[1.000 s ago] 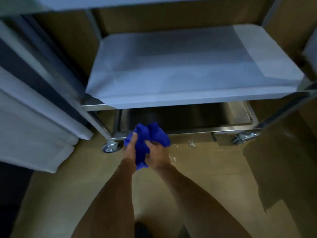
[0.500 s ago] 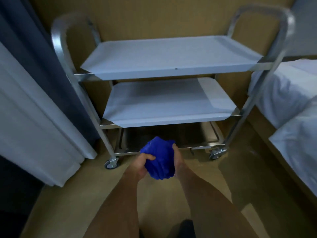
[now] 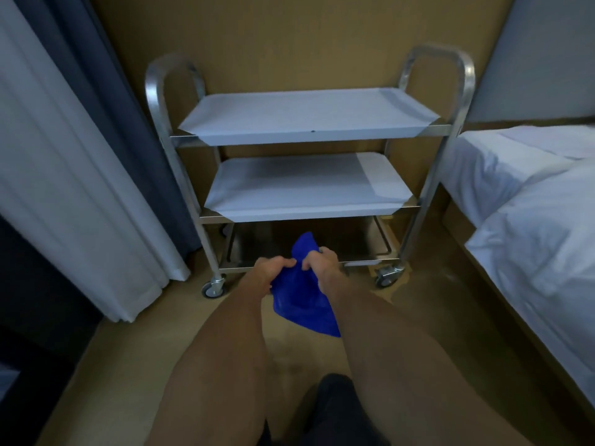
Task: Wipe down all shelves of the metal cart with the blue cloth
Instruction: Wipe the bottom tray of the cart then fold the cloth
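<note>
A three-shelf metal cart [image 3: 457, 101] on castors stands against the brown wall ahead of me. Its top shelf [image 3: 306, 114] and middle shelf [image 3: 299, 188] look pale and bare; the bottom shelf [image 3: 357, 243] is dark and partly hidden. I hold the blue cloth [image 3: 299, 300] in front of the bottom shelf, clear of the cart. My left hand [image 3: 269, 272] grips its left edge and my right hand [image 3: 322, 263] grips its upper right part, with the cloth hanging down between my forearms.
A white curtain [image 3: 74, 188] and a dark blue curtain [image 3: 112, 101] hang at the left. A bed with white sheets [image 3: 531, 226] runs along the right. Brown floor [image 3: 418, 304] lies between me and the cart.
My view has pulled back and risen, so the whole cart now shows. The cloth, bunched between my hands before, now hangs spread open below them.
</note>
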`<state>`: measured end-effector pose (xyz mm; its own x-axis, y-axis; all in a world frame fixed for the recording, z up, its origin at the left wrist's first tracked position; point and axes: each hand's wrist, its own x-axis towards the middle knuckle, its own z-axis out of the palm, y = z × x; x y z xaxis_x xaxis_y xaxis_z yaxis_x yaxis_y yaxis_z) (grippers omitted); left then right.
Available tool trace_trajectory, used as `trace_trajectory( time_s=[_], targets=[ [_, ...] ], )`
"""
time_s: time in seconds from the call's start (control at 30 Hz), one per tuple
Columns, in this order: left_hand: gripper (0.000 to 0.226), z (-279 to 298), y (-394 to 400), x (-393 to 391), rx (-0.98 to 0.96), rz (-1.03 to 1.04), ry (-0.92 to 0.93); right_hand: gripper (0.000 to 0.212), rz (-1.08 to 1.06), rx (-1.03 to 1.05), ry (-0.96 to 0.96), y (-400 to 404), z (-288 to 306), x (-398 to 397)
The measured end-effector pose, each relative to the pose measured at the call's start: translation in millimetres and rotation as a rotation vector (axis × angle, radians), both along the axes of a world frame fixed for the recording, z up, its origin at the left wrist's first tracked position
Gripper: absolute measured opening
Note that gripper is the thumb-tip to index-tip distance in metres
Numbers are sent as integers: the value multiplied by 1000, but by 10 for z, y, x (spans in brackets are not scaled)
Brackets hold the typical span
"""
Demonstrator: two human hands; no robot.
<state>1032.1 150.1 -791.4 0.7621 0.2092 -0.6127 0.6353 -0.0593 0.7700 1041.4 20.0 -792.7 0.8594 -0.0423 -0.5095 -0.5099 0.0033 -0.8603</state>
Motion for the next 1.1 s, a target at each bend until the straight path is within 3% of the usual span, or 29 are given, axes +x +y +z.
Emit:
trace_trajectory(
  time_s=[0.13,0.23,0.33,0.4,0.5,0.6,0.7,0.77,0.9,0.93,1.0,1.1],
  targets=[
    [5,96,24,-217,117,5,-144,40,-1,-77,-109,162,-3,-247],
    [17,85,47,-350,166,7,-239,49,-87,-91,-170,266,-84,-420],
    [29,-28,71,-480,173,-143,-131,57,-149,-57,-175,293,-220,-558],
    [36,-69,79,-545,230,-290,-29,56,-105,-48,-134,286,-309,-622],
    [23,-244,192,-501,387,-396,27,55,69,-68,-68,254,-372,-621],
    [18,-483,319,-399,481,-411,-8,56,234,-138,-8,207,-476,-531],
    [11,-652,386,-319,568,-464,-69,47,313,-356,-60,186,-660,-422],
    [20,-666,408,-323,605,-466,-106,49,329,-480,-88,202,-658,-404],
    [17,-368,501,-492,620,-414,-78,71,320,-360,8,302,-397,-520],
    [20,-218,507,-544,604,-409,-66,70,343,-324,36,324,-260,-583],
    [28,131,511,-639,564,-413,-40,45,425,-301,73,355,87,-708],
    [40,702,523,-749,482,-392,-24,23,443,-430,83,370,683,-811]
  ],
)
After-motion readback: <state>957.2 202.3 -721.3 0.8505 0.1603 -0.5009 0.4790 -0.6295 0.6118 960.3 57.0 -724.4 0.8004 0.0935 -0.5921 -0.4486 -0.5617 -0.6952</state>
